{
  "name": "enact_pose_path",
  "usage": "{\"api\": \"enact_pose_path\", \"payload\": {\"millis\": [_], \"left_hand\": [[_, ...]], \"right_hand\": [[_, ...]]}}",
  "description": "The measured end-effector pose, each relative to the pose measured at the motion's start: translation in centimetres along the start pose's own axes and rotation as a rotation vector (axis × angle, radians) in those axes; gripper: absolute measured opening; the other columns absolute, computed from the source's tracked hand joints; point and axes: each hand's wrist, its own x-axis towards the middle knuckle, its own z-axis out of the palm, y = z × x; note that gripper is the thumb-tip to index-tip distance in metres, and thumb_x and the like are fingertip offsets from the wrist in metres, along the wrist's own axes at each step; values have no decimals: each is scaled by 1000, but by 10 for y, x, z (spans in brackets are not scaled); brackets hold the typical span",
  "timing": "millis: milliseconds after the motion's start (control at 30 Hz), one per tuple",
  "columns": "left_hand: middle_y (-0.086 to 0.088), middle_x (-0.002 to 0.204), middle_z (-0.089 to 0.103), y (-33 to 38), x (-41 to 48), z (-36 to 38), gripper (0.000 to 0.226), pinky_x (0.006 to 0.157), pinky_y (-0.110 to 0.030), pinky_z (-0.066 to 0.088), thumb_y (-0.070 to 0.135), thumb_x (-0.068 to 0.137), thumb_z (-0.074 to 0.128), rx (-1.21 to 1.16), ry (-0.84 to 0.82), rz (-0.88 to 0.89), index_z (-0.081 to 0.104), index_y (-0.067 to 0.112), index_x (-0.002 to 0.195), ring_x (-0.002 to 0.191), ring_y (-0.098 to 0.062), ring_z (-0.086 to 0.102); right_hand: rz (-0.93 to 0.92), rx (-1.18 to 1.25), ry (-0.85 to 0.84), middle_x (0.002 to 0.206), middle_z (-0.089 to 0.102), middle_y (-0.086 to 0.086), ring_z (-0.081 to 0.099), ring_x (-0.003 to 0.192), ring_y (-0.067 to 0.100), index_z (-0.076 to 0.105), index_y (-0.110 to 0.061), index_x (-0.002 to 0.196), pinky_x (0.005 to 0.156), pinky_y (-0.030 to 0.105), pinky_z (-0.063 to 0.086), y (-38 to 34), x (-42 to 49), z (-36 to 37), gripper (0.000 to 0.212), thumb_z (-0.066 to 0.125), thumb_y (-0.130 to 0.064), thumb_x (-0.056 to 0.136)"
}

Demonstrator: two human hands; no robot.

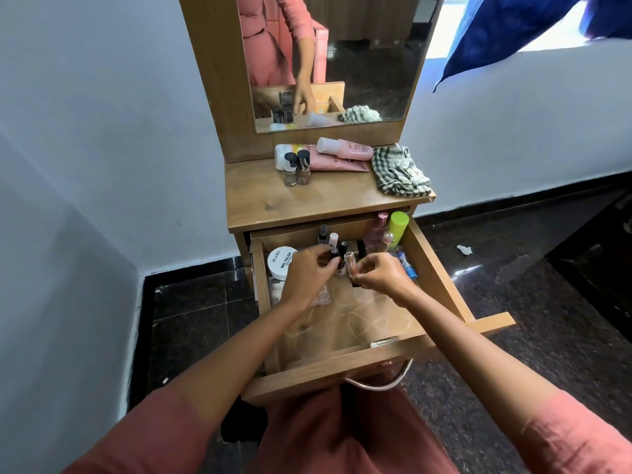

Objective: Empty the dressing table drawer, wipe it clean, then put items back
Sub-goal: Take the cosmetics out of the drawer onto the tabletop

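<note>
Works inside the open drawer (441,268), pulled well out from under the bench (307,200). Grips a small dark bottle (337,261) with the left hand (309,268), curled over it among the upright nail polish bottles (323,234) at the back. Pinches a slim clear tube (349,268) between thumb and fingertips of the right hand (383,275), just beside the left.

Risks toppling the upright bottles by lifting out of so tight a cluster; could send one rolling across the drawer floor or knock glass against glass. Risks dropping the slim tube too, given so light a pinch. May brush the white jar (282,263) with the left wrist, or nudge the pink perfume bottle (374,234) and the green-capped bottle (399,224) standing in the back right corner. Could also crowd the bench, already carrying two polish bottles (297,169), pink tubes (338,155) and the checked cloth (400,171); would likely tip those two standing bottles by setting more down close to them.

Cannot identify the clear flat thing (323,297) under the left wrist. Cannot judge the dark bottle's shape, mostly covered by fingers. Cannot name the small blue items (408,265) past the right hand. Loses the drawer's rear strip beneath the bench edge.
</note>
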Motion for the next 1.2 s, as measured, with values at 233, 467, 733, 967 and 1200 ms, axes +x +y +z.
{"api": "enact_pose_path", "payload": {"millis": [233,467,733,967,1200], "left_hand": [[-10,91,72,35,24,-26,20,74,-21,53,9,81,65,-106,39,73,67,3,101,78,-14,66],[-7,89,70,64,72,-46,21,69,-21,52,10,78,65,-32,89,134,65,6,98,77,-16,64],[-10,92,71,76,130,-61,18,69,-27,48,11,76,68,213,54,159,68,6,94,82,-20,64],[-12,95,69,65,153,-61,19,91,-44,46,13,77,66,352,-4,122,67,8,96,97,-28,60],[0,98,69,55,162,-55,17,91,-38,26,21,80,65,407,72,119,67,18,97,107,-20,53]], "right_hand": [[-229,83,91,88,67,16,61,79,19,65,0,90,75,31,53,-30,6,-19,14,69,-2,76],[-395,79,170,100,66,16,65,88,24,61,-1,99,68,17,53,-70,34,-34,19,61,3,81],[-397,5,258,96,69,19,66,89,28,62,3,96,81,28,51,-98,91,-39,13,56,0,85],[-354,-80,252,96,70,13,66,90,28,64,-7,93,81,44,53,-99,122,-30,16,53,-2,82],[-342,-94,278,95,70,12,65,89,31,63,-12,93,79,52,53,-95,132,-23,18,51,-5,82]]}}
